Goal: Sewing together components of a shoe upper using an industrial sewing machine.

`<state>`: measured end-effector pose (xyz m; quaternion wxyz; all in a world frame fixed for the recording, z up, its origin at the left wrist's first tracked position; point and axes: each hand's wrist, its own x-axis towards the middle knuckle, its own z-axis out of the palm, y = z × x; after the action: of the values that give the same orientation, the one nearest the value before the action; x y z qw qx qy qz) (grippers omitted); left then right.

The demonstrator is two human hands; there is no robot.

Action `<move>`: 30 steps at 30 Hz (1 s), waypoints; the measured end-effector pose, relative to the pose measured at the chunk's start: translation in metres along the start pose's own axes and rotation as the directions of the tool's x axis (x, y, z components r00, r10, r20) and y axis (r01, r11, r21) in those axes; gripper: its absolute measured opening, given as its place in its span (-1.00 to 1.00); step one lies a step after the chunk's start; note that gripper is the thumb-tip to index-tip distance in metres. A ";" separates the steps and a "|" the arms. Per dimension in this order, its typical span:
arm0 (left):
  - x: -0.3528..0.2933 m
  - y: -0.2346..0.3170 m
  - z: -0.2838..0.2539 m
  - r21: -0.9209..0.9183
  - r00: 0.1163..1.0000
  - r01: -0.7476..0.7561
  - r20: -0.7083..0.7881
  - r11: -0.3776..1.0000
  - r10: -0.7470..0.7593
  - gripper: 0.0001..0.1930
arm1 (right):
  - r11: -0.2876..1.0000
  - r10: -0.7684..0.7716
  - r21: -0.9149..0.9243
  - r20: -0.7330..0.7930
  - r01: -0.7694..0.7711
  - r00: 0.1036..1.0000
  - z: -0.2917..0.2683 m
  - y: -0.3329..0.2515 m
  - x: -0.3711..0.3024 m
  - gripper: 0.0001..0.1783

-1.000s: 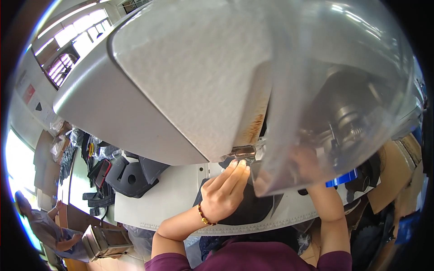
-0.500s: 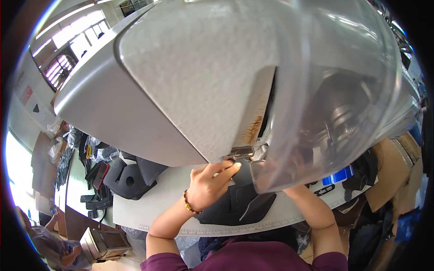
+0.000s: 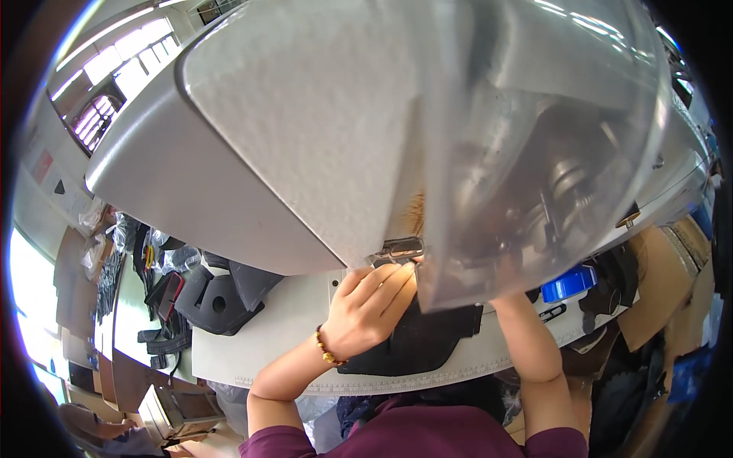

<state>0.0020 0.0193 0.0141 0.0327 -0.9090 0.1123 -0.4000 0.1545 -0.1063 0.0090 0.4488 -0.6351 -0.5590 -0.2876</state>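
Note:
A large light-grey sewing machine fills the upper view, with a hazy clear plastic guard on its right side. Under its head, by the metal fitting at the needle area, my left hand has its fingers bent and pressed together at a black padded panel. Its fingertips are partly hidden. The panel lies on the white table, below the machine head. My right hand reaches in behind the guard, to the right of the panel; its fingers are too blurred there to make out.
More black moulded panels lie on the left of the white table, beside black straps. At the right are a blue object, a small black tool and cardboard. Another person is at the lower left.
My left hand has turned, its fingers now closer together and over the panel. The black panel has shifted slightly right. The machine and guard appear further left in view.

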 end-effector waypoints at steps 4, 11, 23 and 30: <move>0.006 0.002 -0.005 -0.165 0.991 0.132 0.020 0.977 -0.131 -0.71 | 0.988 0.108 0.108 0.058 -0.114 0.992 0.008 0.018 0.012 -0.80; 0.010 -0.004 -0.011 -0.214 0.994 0.106 0.053 0.971 -0.097 -0.82 | 0.920 0.270 0.244 0.175 -0.307 0.947 0.004 0.011 -0.008 -0.81; 0.021 -0.001 -0.020 -0.195 0.989 0.116 0.109 0.974 -0.096 -0.87 | 0.672 0.472 0.417 0.396 -0.612 0.788 0.001 0.038 -0.004 -0.83; 0.011 0.006 -0.011 -0.066 0.990 0.119 0.084 0.991 -0.113 -0.83 | 0.691 0.289 0.228 0.783 -0.686 0.550 0.004 0.042 -0.002 -0.86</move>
<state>0.0000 0.0114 0.0292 -0.0184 -0.9299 0.0721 -0.3602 0.1939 -0.1020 -0.0046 0.4193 -0.6844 -0.5293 0.2751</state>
